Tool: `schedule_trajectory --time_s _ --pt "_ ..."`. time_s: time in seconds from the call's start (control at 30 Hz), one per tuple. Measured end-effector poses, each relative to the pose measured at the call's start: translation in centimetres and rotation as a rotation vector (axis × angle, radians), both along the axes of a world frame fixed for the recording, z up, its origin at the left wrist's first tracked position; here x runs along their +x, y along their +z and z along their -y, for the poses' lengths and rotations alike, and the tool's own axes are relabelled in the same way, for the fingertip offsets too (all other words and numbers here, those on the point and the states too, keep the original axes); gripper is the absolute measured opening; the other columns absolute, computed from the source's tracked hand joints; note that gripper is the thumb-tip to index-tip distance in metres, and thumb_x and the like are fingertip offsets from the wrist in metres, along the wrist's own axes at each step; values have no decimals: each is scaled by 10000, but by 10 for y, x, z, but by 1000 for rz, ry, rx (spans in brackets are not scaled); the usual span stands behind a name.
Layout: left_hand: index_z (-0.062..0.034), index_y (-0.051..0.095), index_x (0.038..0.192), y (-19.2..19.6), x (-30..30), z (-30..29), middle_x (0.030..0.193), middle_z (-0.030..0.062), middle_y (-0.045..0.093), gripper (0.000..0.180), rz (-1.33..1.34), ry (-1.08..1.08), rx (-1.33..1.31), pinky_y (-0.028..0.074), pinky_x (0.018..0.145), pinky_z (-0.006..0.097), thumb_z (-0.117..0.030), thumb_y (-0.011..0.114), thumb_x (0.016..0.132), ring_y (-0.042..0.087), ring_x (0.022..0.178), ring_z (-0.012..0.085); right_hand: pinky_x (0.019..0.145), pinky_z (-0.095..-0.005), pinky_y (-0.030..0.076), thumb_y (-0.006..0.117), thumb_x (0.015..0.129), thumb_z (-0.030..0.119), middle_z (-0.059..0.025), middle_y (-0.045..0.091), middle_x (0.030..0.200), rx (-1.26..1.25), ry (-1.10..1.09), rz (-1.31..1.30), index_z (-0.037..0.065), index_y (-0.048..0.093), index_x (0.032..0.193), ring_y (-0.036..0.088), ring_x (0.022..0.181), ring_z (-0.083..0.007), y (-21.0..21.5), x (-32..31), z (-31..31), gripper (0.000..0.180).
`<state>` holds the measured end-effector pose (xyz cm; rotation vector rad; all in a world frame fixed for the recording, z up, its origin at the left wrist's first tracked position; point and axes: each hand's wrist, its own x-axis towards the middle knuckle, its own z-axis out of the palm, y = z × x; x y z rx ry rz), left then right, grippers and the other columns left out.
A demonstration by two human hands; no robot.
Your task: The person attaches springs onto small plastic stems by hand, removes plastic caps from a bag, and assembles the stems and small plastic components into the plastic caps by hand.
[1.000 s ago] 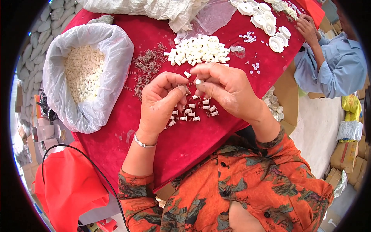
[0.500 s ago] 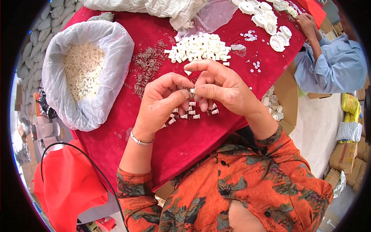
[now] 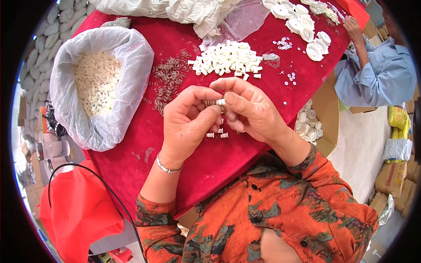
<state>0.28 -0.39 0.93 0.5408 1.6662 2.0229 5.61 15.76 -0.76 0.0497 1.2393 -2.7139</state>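
Observation:
Above the red tablecloth (image 3: 193, 184), my left hand (image 3: 186, 120) pinches a small coil spring (image 3: 211, 103) between thumb and index finger. My right hand (image 3: 256, 109) grips a small white plastic spool-shaped piece (image 3: 220, 101) whose end meets the spring; fingertips partly cover the joint. Below my fingers lie several white pieces with springs on them (image 3: 218, 135), partly hidden by my hands. A heap of loose springs (image 3: 170, 74) is beyond my left hand. Straight ahead sits a pile of white spool-shaped pieces (image 3: 228, 58).
At the left stands a plastic-lined sack (image 3: 139, 48) of small cream-coloured parts. White round caps (image 3: 305, 22) and small washers (image 3: 290, 79) lie at the far right. A cardboard box (image 3: 330, 120) holds clear caps. Another person's hand (image 3: 352, 28) works at the table's far right.
Both hands have moved slightly nearer to me. The spring and the white piece now show end to end between my fingertips; the spring was mostly hidden before.

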Motion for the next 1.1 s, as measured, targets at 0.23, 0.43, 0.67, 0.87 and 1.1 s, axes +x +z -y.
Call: schedule_trajectory --time_s 0.23,0.43,0.67,0.87,1.1 --pt "18 599 988 3 8 -3 760 29 633 123 -48 36 29 459 521 179 48 603 869 577 585 50 464 -166 363 570 979 277 -3 543 768 -152 96 10 14 519 1222 467 559 -45 1 -1 6 362" --pt "12 637 897 0 -15 6 753 1 618 49 -452 159 -303 443 550 203 24 634 850 554 634 36 491 -161 385 591 968 246 19 568 775 326 -24 -41 22 576 1170 483 566 -28 4 -12 0 302" --pt "5 678 862 2 -44 42 728 4 613 46 -313 283 -433 434 591 223 -30 675 833 539 646 69 608 -311 490 638 888 145 -55 639 792 1233 -263 -581 32 648 991 599 658 -177 -4 -62 -9 153" --pt "-16 696 803 -1 -38 38 750 141 620 97 -797 21 -925 487 632 402 -109 700 778 608 685 316 713 -438 507 622 834 132 -151 634 837 1766 -115 -639 50 637 863 630 798 -347 -1 -82 1 89" --pt "27 659 898 2 -55 57 754 114 643 80 -769 206 -798 471 625 288 -5 634 829 593 648 185 691 -426 513 633 840 135 -138 628 816 1823 -75 -472 45 638 859 632 769 -336 -9 -55 -14 92"
